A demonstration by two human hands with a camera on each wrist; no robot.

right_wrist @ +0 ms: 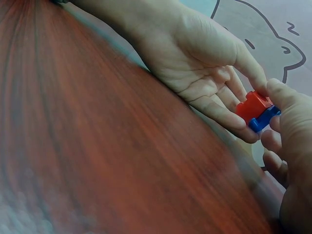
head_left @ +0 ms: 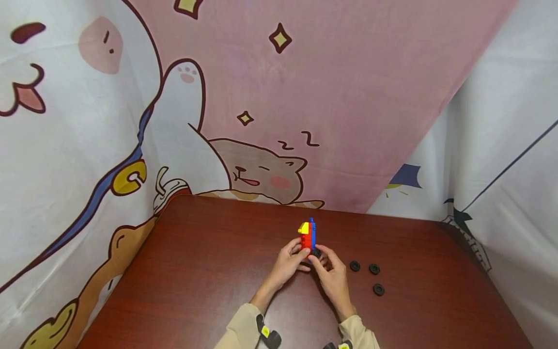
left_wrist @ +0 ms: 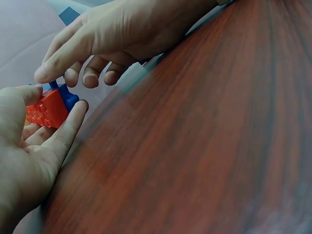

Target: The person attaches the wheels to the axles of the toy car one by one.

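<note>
A small toy built of red, blue and yellow bricks (head_left: 307, 236) stands on end between both hands over the table. My left hand (head_left: 284, 267) grips its red part from the left, thumb on the near side and fingers behind. At the lower right of the toy, my right hand (head_left: 334, 277) pinches a black wheel (head_left: 316, 252) against the blue side. In the left wrist view, a blue brick (left_wrist: 67, 96) shows on the red body, close under the right fingertips. The right thumb and fingers hide the wheel in the right wrist view.
Three loose black wheels, including a near one (head_left: 378, 289), lie on the dark red wooden table (head_left: 196, 271) right of the hands. A cartoon-printed cloth (head_left: 340, 97) hangs along the table's back and sides.
</note>
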